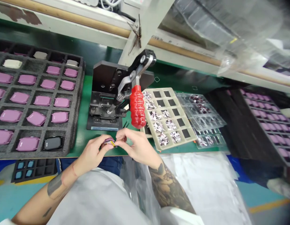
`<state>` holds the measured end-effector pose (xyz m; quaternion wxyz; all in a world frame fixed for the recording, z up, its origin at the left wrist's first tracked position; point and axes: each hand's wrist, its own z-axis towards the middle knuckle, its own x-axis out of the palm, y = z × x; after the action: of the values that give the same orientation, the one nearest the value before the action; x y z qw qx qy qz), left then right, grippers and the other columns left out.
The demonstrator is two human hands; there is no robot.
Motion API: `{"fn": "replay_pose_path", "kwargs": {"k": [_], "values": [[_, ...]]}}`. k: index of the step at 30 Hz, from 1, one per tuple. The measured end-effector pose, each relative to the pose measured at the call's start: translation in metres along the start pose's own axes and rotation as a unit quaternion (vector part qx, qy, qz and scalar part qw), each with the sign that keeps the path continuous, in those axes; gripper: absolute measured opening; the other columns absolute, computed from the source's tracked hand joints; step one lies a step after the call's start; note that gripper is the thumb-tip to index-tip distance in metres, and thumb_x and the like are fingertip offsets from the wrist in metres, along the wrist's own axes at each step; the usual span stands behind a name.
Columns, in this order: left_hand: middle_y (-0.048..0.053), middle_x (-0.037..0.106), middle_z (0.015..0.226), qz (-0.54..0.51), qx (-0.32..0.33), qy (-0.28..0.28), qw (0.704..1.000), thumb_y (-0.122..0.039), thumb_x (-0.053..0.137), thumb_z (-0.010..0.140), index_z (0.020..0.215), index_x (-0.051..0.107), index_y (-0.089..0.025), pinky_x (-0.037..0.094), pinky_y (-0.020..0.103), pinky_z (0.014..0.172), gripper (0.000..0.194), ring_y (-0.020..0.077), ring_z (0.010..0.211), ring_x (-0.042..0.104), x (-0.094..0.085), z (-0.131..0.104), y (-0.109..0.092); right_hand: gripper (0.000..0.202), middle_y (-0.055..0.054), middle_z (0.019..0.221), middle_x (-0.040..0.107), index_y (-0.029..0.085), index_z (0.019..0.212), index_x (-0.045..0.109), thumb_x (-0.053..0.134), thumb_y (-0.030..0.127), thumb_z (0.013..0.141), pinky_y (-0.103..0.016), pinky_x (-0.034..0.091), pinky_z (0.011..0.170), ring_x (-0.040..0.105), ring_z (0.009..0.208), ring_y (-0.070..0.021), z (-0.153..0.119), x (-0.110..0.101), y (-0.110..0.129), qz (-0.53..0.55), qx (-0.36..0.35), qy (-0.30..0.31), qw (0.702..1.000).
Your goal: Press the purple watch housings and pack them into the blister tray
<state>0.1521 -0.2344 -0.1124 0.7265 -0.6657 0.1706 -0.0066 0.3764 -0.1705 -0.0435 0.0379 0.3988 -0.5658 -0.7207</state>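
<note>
Near the front edge of the green bench, my left hand [94,152] has its fingers closed on a small purple case [109,141]. My right hand [133,144] pinches at the right side of the same case, where a yellow strip shows; what its fingertips hold is too small to tell. Behind the hands stands a black toggle clamp press [107,109] with a red ribbed handle [137,107]. To its left, a grey foam tray [76,125] bears purple cases, a black one and some pale ones.
A beige compartment tray [156,145] with small metallic parts lies right of the press, beside clear plastic trays [205,117]. Another foam tray [250,115] of purple cases is at the far right. A shelf beam [88,23] crosses above the bench.
</note>
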Motion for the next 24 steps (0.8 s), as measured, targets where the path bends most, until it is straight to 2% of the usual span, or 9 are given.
{"fn": "replay_pose_path", "kwargs": {"k": [2, 5, 7, 12, 14, 16, 18, 21, 24], "values": [[0.003, 0.082, 0.103, 0.016, 0.019, 0.021, 0.999, -0.03, 0.063, 0.112, 0.113, 0.074, -0.022, 0.056, 0.027, 0.086, 0.014, 0.0186, 0.091, 0.076, -0.002, 0.0, -0.002, 0.023, 0.0, 0.086, 0.074, 0.022, 0.104, 0.068, 0.079, 0.042, 0.104, -0.027, 0.054, 0.075, 0.069, 0.076, -0.0144, 0.006, -0.005, -0.003, 0.048, 0.037, 0.057, 0.997], [0.002, 0.081, 0.104, 0.012, 0.033, 0.066, 0.997, -0.027, 0.061, 0.113, 0.115, 0.073, -0.023, 0.054, 0.026, 0.087, 0.013, 0.0176, 0.092, 0.074, -0.006, 0.0, -0.002, 0.053, 0.003, 0.076, 0.073, 0.021, 0.099, 0.066, 0.096, 0.062, 0.082, -0.026, 0.052, 0.069, 0.066, 0.068, -0.0138, 0.015, -0.007, -0.013, 0.143, 0.1, 0.123, 0.977], [0.003, 0.081, 0.106, 0.016, 0.04, 0.078, 0.996, -0.027, 0.06, 0.113, 0.116, 0.074, -0.023, 0.054, 0.026, 0.088, 0.014, 0.0183, 0.094, 0.075, -0.008, -0.001, 0.001, 0.063, 0.005, 0.071, 0.071, 0.02, 0.091, 0.065, 0.099, 0.07, 0.072, -0.025, 0.049, 0.064, 0.061, 0.063, -0.0121, 0.022, -0.006, -0.019, 0.17, 0.115, 0.145, 0.968], [0.006, 0.084, 0.109, 0.053, 0.074, 0.058, 0.994, -0.028, 0.059, 0.112, 0.112, 0.077, -0.023, 0.056, 0.031, 0.09, 0.018, 0.0224, 0.098, 0.078, -0.011, -0.003, 0.015, 0.057, 0.009, 0.062, 0.061, 0.022, 0.08, 0.066, 0.095, 0.07, 0.078, -0.023, 0.037, 0.057, 0.05, 0.056, -0.0089, 0.031, -0.002, -0.019, 0.027, 0.046, 0.12, 0.991], [0.005, 0.084, 0.103, 0.045, 0.065, 0.022, 0.997, -0.031, 0.062, 0.112, 0.114, 0.077, -0.023, 0.058, 0.03, 0.086, 0.017, 0.0215, 0.092, 0.079, -0.011, -0.004, 0.02, 0.055, 0.009, 0.063, 0.06, 0.022, 0.079, 0.066, 0.093, 0.069, 0.081, -0.024, 0.036, 0.057, 0.051, 0.057, -0.0094, 0.024, 0.008, -0.012, -0.032, 0.034, 0.056, 0.997], [0.004, 0.083, 0.099, 0.013, 0.038, -0.029, 0.999, -0.036, 0.065, 0.111, 0.119, 0.076, -0.022, 0.06, 0.029, 0.083, 0.019, 0.0197, 0.085, 0.079, -0.01, -0.004, 0.023, 0.052, 0.007, 0.066, 0.061, 0.023, 0.081, 0.065, 0.087, 0.069, 0.09, -0.025, 0.039, 0.06, 0.054, 0.061, -0.0107, 0.008, 0.029, -0.007, -0.062, 0.027, -0.069, 0.995], [0.004, 0.083, 0.104, -0.024, 0.022, -0.066, 0.997, -0.039, 0.069, 0.11, 0.12, 0.076, -0.022, 0.063, 0.028, 0.086, 0.022, 0.0192, 0.089, 0.08, -0.007, -0.005, 0.022, 0.046, 0.004, 0.07, 0.063, 0.023, 0.085, 0.065, 0.08, 0.065, 0.098, -0.026, 0.045, 0.066, 0.058, 0.066, -0.0124, -0.017, 0.056, -0.007, -0.082, 0.003, -0.206, 0.975], [0.007, 0.084, 0.116, -0.062, 0.014, -0.101, 0.993, -0.037, 0.081, 0.102, 0.118, 0.076, -0.02, 0.065, 0.029, 0.097, 0.024, 0.0208, 0.102, 0.082, -0.003, -0.01, 0.017, 0.029, 0.0, 0.084, 0.07, 0.023, 0.101, 0.07, 0.075, 0.051, 0.105, -0.028, 0.054, 0.076, 0.065, 0.077, -0.0152, -0.073, 0.082, -0.02, -0.138, 0.0, -0.374, 0.917], [0.008, 0.084, 0.123, -0.069, 0.007, -0.102, 0.992, -0.033, 0.089, 0.096, 0.123, 0.074, -0.019, 0.065, 0.029, 0.103, 0.033, 0.0211, 0.108, 0.083, -0.007, -0.014, 0.024, 0.017, -0.008, 0.112, 0.075, 0.023, 0.121, 0.072, 0.065, 0.033, 0.109, -0.034, 0.058, 0.094, 0.07, 0.102, -0.0195, -0.165, 0.068, -0.035, -0.245, 0.158, -0.471, 0.832]]}}
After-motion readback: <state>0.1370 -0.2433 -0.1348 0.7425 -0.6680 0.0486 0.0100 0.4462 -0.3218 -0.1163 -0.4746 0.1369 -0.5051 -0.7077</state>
